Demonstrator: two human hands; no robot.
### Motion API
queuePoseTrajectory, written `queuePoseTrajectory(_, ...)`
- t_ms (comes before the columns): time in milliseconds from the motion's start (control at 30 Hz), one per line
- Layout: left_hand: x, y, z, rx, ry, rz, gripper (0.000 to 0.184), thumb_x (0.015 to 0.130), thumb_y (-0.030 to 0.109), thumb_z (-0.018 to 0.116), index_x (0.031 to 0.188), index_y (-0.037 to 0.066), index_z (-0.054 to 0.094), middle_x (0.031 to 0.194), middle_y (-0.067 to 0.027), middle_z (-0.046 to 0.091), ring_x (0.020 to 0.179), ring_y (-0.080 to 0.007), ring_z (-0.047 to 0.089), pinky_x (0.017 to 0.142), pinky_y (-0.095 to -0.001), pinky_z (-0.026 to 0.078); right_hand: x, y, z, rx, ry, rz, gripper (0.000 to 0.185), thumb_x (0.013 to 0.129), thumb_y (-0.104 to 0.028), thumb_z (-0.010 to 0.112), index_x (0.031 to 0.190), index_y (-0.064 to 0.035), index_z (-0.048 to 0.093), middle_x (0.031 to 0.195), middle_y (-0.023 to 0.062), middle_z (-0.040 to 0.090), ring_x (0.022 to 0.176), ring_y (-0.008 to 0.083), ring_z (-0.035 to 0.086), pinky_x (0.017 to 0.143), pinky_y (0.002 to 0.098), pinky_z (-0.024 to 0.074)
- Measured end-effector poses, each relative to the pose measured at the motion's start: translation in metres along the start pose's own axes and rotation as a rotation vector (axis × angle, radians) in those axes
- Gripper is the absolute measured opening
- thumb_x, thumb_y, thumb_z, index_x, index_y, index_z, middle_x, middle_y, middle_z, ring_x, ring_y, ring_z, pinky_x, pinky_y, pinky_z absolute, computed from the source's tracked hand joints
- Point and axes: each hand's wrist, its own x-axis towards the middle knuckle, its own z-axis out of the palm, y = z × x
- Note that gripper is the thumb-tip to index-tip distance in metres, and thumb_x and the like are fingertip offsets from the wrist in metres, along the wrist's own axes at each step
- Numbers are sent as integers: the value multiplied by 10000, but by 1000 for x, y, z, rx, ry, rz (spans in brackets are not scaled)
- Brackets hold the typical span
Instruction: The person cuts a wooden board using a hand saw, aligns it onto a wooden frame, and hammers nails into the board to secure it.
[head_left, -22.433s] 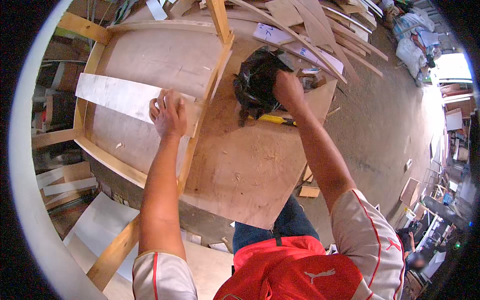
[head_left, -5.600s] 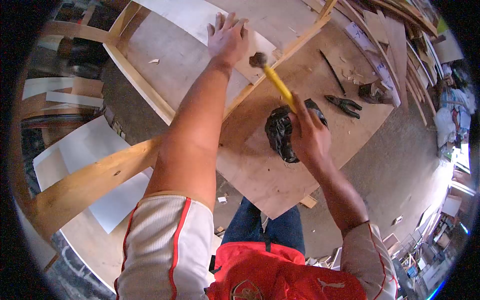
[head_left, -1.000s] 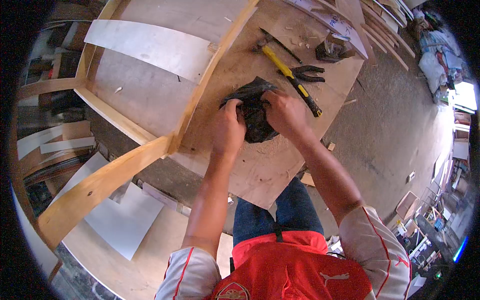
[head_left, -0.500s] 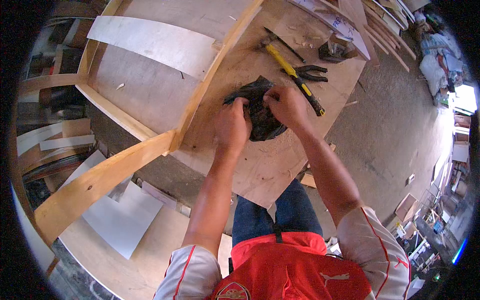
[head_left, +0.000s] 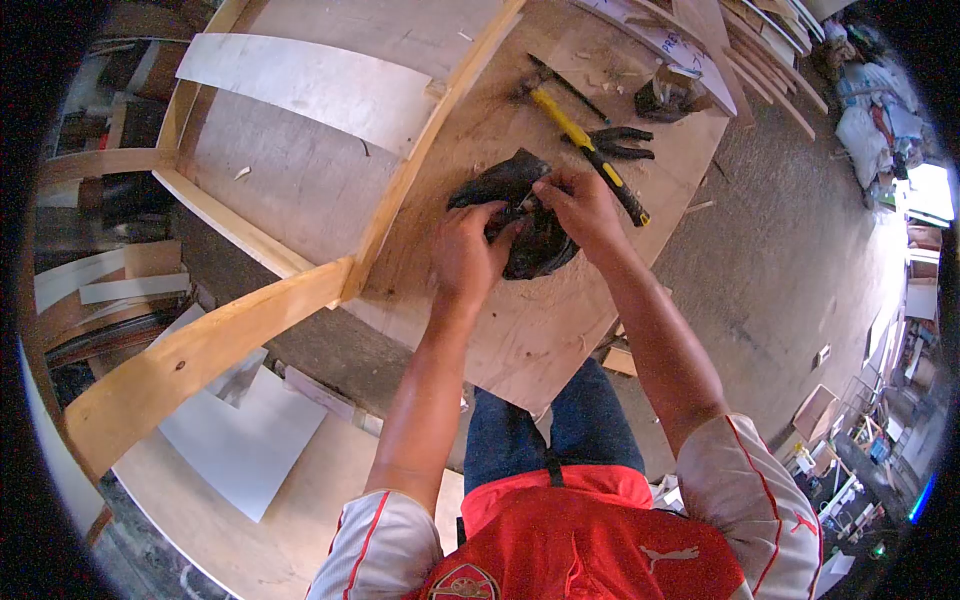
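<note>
A crumpled black plastic bag (head_left: 540,248) lies on the plywood sheet (head_left: 540,340) in front of me. My left hand (head_left: 468,250) is at the bag's left side, thumb and forefinger curled on the dark plastic. From the right, my right hand (head_left: 580,208) pinches at the bag's upper part. A small pale spot shows by its fingertips, too small to name. Just beyond the bag lies a hammer (head_left: 592,152) with a yellow and black handle. Beside the hammer are black-handled pliers (head_left: 625,143) and a thin dark pointed tool (head_left: 568,88).
A wooden frame (head_left: 385,215) with a pale board (head_left: 310,88) across it stands on the left. A small dark container (head_left: 668,98) sits at the sheet's far right corner. Wood strips (head_left: 765,75) lie behind it. White sheet offcuts (head_left: 250,440) are at lower left.
My left thumb and forefinger have spread slightly and moved toward the bag's middle. My right fingertips have shifted a little, and the pale spot now shows by them.
</note>
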Motion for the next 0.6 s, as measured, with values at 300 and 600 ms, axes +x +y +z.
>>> queuePoseTrajectory(300,-11,-17,5,216,125,89,248,786,119,743,1026,57,745,998,-139,713,1063,-355,600,974,-458,448,-20,-19,18,-735,97,-353,139,892,-171,635,976,-101,720,984,127,694,890,356,696,748,446,568)
queuePoseTrajectory(600,-17,-33,8,249,119,31,200,761,118,735,957,80,736,977,-119,706,1038,-342,621,953,-468,459,8,-4,39,-1039,-264,-693,102,832,-157,626,890,-129,705,903,76,675,863,306,704,740,432,573)
